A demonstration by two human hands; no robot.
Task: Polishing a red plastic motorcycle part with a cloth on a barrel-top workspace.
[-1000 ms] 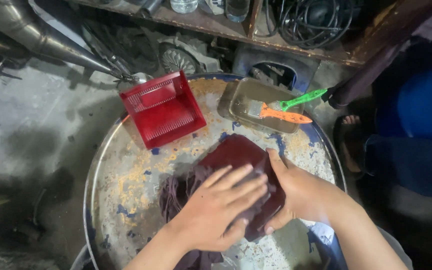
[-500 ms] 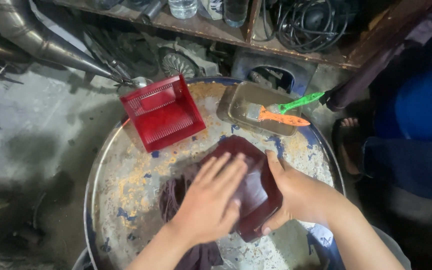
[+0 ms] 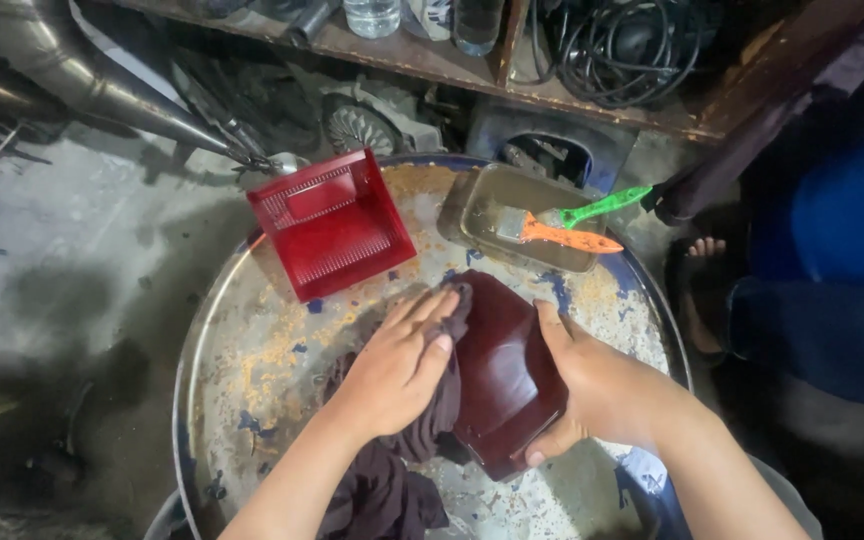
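Left hand (image 3: 397,365) flat, fingers extended, pressing dark cloth (image 3: 392,480) onto maroon cover (image 3: 502,370), right hand (image 3: 592,385) gripping cover's right edge, cover mid-drum (image 3: 252,350), red tray (image 3: 330,222) at far edge, brushes (image 3: 562,225) in pan (image 3: 482,205).

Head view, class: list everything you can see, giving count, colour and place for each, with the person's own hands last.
Drum top: one, rusty metal, centre, used as a table.
Dark red plastic cover: one, on the drum.
Cloth: one, dark, lying against the cover.
Red ribbed lens: one, drum's far left edge.
Metal tray: one, dull, far side.
Paintbrushes: two, orange-handled and green-handled, on the tray.
Wooden shelf: one, top.
Exhaust pipe: one, grey, upper left.
Left hand: pressing cloth.
Right hand: grip on cover's edge.
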